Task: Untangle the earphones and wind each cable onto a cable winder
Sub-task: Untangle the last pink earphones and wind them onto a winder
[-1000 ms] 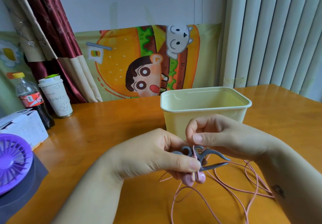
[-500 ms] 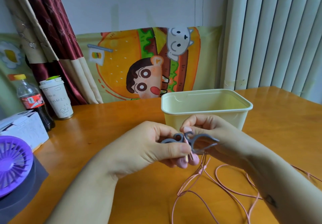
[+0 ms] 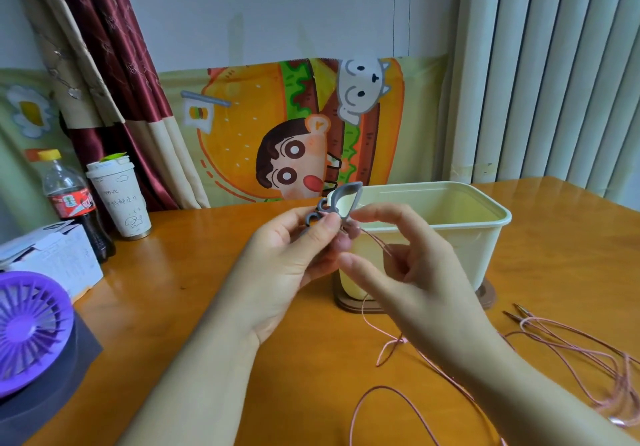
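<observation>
The pink earphone cable is thin and sprawls in loose, overlapping loops on the near right part of the orange wooden table. From there, strands climb towards the hands. The cable winder is grey, with an open leaf-shaped loop on top and small curled hooks beneath. It is held upright in the air, in front of the left end of the cream plastic tub. The plug ends are slim and metallic and lie on the table to the right of the tub.

Counted, largest first: 1 table, 1 tub, 1 purple fan, 1 white box, 1 cola bottle, 1 paper cup, 1 winder and 2 plug ends. The cable loops cross too often for the strands to be counted.

The left hand pinches the winder at its hooked lower part, with the thumb in front and curled fingers behind. The right hand is just beside it, its fingers loosely curled and its index tip close to the lower edge of the winder's loop. Cable strands run down from the winder between that index finger and thumb and into the hand. Whether the fingers actually pinch them cannot be told.
</observation>
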`<state>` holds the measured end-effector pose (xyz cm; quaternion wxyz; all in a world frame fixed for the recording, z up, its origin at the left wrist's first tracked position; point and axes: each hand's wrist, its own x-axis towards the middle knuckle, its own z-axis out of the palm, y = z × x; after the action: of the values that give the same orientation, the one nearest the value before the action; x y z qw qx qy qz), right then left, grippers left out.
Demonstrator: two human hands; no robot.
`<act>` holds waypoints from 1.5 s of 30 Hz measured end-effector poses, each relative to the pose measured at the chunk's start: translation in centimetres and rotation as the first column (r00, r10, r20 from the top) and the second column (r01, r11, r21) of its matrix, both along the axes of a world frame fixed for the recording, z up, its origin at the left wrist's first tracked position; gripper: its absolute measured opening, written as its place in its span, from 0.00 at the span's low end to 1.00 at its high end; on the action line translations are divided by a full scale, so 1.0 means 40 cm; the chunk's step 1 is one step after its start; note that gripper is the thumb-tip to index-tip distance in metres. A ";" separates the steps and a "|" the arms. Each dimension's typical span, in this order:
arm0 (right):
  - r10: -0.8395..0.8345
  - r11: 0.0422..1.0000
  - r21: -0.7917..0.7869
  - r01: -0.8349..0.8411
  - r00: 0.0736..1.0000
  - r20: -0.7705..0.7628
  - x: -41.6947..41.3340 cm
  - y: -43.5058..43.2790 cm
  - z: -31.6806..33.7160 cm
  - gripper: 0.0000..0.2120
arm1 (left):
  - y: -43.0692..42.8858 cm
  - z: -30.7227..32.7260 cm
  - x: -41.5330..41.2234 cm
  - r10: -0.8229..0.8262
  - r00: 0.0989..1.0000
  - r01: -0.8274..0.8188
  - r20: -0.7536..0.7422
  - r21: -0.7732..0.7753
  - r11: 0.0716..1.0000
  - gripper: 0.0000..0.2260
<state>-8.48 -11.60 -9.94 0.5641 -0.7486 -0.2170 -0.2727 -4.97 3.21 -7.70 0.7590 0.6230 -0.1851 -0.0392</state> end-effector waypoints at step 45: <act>-0.109 0.786 -0.574 0.230 0.965 0.237 -0.001 -0.092 0.077 0.12 | -0.005 -0.022 0.004 -0.027 0.999 0.030 -0.020 0.150 0.988 0.17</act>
<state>-8.51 -15.27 -6.85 0.2497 -0.8745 -0.2763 -0.3108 -4.81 3.03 -8.58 0.7108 0.6754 -0.1838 -0.0695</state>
